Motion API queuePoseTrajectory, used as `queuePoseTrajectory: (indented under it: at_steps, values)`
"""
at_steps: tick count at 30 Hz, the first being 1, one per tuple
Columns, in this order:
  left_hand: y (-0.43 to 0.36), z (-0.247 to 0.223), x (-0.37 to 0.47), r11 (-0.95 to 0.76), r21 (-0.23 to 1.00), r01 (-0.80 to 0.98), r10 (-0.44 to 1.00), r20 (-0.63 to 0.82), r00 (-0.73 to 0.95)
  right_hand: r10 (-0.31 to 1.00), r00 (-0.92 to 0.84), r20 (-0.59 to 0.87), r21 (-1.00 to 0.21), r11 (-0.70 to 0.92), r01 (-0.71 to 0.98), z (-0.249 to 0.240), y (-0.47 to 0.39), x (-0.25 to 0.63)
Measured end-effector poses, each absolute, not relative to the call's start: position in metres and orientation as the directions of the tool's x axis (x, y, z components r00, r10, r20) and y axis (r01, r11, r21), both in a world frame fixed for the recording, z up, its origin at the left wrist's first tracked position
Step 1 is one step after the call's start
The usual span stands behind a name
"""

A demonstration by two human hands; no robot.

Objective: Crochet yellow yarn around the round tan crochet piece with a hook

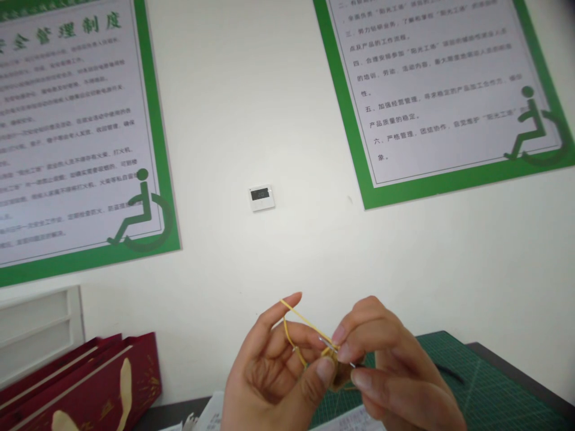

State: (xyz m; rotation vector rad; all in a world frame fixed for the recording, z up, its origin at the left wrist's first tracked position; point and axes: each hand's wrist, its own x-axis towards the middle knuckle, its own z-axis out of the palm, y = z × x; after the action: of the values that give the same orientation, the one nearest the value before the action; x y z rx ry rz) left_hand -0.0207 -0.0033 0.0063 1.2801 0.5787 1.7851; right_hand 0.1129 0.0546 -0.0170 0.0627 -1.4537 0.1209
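My left hand [278, 365] pinches a small piece of yellow crochet work [341, 376] between thumb and fingers. Yellow yarn [309, 322] runs over its raised index finger and down to the piece. My right hand [390, 365] grips a thin metal crochet hook [329, 343], whose tip lies at the top of the piece beside the left thumb. The fingertips of both hands nearly meet there and hide part of the piece.
A green cutting mat [489, 389] lies on the dark table behind my right hand, with papers [354, 420] below. Dark red gift bags [103, 383] stand at the left. Green-framed posters [404, 193] and a thermostat [262, 198] are on the wall.
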Motion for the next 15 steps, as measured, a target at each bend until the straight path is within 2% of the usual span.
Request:
queuePoseTrajectory:
  at_steps: [9,12,15]
  values:
    - [0.005,0.003,-0.024,-0.512,0.771,-0.379,0.857,0.489,-0.162,-0.073,0.162,0.984,0.088,0.992,-0.092,-0.023,0.063,0.11]
    - [0.009,0.003,-0.026,-0.501,0.769,-0.397,0.862,0.487,-0.144,-0.112,0.187,0.976,0.139,0.98,-0.141,-0.026,0.066,0.104]
    - [0.012,0.002,-0.025,-0.508,0.756,-0.413,0.856,0.498,-0.141,-0.088,0.226,0.97,0.14,0.964,-0.226,-0.022,0.065,0.099]
